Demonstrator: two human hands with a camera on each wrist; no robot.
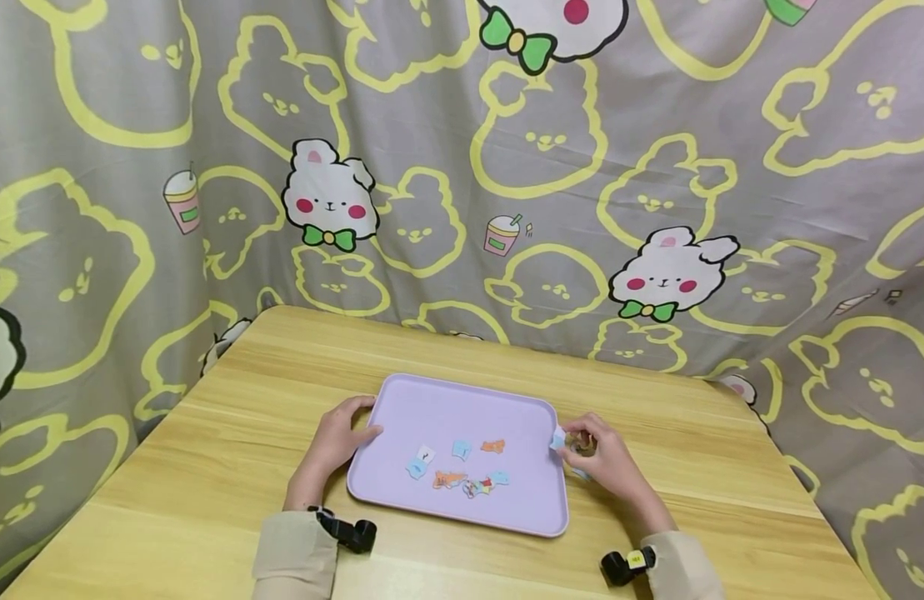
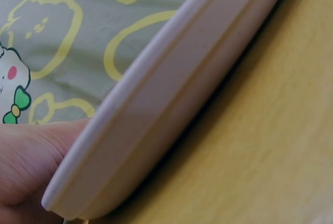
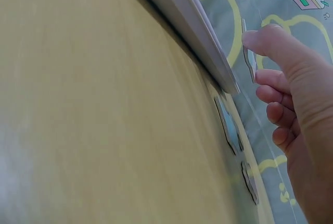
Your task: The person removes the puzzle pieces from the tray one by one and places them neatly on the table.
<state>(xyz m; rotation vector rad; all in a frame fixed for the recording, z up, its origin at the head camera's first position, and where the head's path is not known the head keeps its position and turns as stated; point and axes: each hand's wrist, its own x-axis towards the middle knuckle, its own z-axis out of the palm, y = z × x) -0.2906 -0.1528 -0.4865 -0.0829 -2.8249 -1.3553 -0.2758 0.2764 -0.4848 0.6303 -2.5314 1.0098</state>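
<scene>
A lilac tray (image 1: 462, 404) lies on the table with several flat, irregular puzzle pieces on it. At its left side my left hand (image 1: 340, 437) grips the rim, thumb over the edge; in the left wrist view the tray's side wall (image 2: 156, 88) hides most of that hand. By the right rim, my right hand (image 1: 604, 454) pinches a light blue puzzle piece (image 1: 557, 438) between thumb and fingers. That piece (image 3: 248, 57) appears edge-on in the right wrist view, above the table. Its other fingers are curled.
On the tray are a blue piece (image 1: 462, 450), an orange piece (image 1: 494, 447) and a group of blue, orange and multicoloured pieces near the front. Right of the tray, more pieces lie on the wooden table (image 1: 694, 450), including a blue one (image 3: 229, 125). A patterned curtain (image 1: 432, 208) hangs behind.
</scene>
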